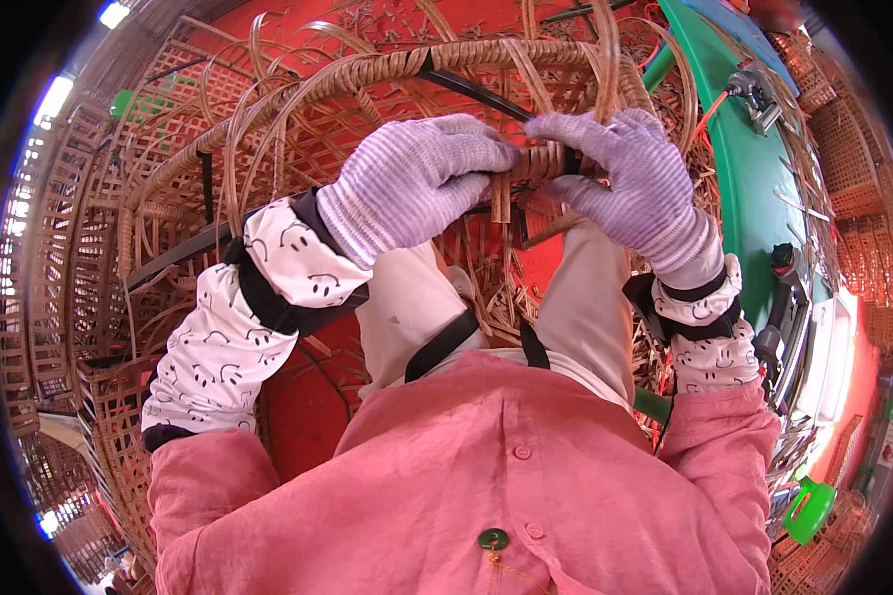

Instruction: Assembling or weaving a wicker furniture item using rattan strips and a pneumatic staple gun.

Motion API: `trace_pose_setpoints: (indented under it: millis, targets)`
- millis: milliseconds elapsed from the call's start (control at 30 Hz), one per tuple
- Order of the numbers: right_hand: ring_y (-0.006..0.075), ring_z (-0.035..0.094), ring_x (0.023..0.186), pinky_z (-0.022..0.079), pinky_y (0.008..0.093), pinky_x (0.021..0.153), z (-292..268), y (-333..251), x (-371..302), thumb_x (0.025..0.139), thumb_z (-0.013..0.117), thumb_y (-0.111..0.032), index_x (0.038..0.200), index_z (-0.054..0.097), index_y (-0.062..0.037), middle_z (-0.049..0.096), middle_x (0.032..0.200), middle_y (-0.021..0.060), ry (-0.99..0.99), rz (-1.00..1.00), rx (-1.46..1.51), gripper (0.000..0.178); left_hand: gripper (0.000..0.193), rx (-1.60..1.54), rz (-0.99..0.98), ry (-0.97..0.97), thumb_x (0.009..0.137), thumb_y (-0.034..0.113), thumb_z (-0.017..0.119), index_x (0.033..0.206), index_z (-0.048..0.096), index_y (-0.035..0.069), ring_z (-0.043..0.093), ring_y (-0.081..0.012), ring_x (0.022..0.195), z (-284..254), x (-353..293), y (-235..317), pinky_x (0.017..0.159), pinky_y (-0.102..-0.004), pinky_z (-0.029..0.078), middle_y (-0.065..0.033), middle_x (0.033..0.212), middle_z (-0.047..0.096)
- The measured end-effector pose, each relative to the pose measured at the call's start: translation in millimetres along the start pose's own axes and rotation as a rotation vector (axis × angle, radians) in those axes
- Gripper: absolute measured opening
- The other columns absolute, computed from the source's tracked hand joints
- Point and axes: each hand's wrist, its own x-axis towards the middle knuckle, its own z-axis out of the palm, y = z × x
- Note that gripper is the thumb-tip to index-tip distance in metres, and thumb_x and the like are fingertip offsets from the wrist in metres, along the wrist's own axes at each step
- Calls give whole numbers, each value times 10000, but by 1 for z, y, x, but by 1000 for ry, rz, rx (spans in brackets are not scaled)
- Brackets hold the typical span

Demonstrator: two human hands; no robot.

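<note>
A rattan frame (pixel 362 77) with a cane-wrapped rim curves across the top of the view in front of me. Between my hands is a short bar wound with cane strip (pixel 539 164), part of that frame. My left hand (pixel 417 183), in a lilac striped glove, closes on the bar's left end. My right hand (pixel 633 183), gloved alike, grips its right end between thumb and fingers. A loose cane end (pixel 501 201) hangs below the bar near my left fingertips. Long cane strips (pixel 608 64) rise over the rim beside my right hand. The gloves hide both bar ends.
A green work surface (pixel 749 188) stands close on my right, with a power tool (pixel 756 96) and a black tool (pixel 786 283) on it. Open-weave wicker panels (pixel 55 238) stack at left. Cane scraps litter the red floor (pixel 308 436). A bright green object (pixel 811 510) lies at lower right.
</note>
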Motion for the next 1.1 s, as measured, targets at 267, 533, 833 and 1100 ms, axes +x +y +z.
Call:
trace_pose_setpoints:
  millis: [267, 533, 833, 1100]
  targets:
    - [121, 582, 715, 467, 239, 623, -36, -42, -15, 734, 645, -13, 906, 634, -20, 616, 828, 74, 158, 467, 726, 172, 298, -128, -190, 16, 718, -89, 564, 992, 617, 18, 609, -176, 865, 4, 1, 3, 783, -277, 479, -117, 943, 615]
    - [341, 591, 792, 466, 390, 712, -5, -7, 22, 758, 615, -284, 917, 605, -9, 605, 856, 199, -182, 400, 156, 318, 201, -75, -129, 45, 764, 68, 632, 960, 614, 25, 630, -195, 802, 6, 0, 10, 714, -294, 493, -125, 853, 626]
    - [101, 478, 409, 402, 263, 397, -5, -12, 30, 777, 662, -248, 757, 631, -30, 514, 534, 27, -156, 748, 555, 220, 212, -118, -341, -29, 792, 202, 624, 910, 617, 26, 589, -150, 692, 1, 14, 2, 632, -291, 457, -99, 752, 621]
    - [101, 429, 350, 328, 260, 341, -10, -11, 35, 777, 668, -235, 758, 613, -15, 473, 470, 24, -65, 820, 710, 228, 252, -212, -444, -132, 790, 221, 630, 935, 628, 15, 599, -141, 753, -9, 33, -13, 726, -277, 468, -78, 805, 652]
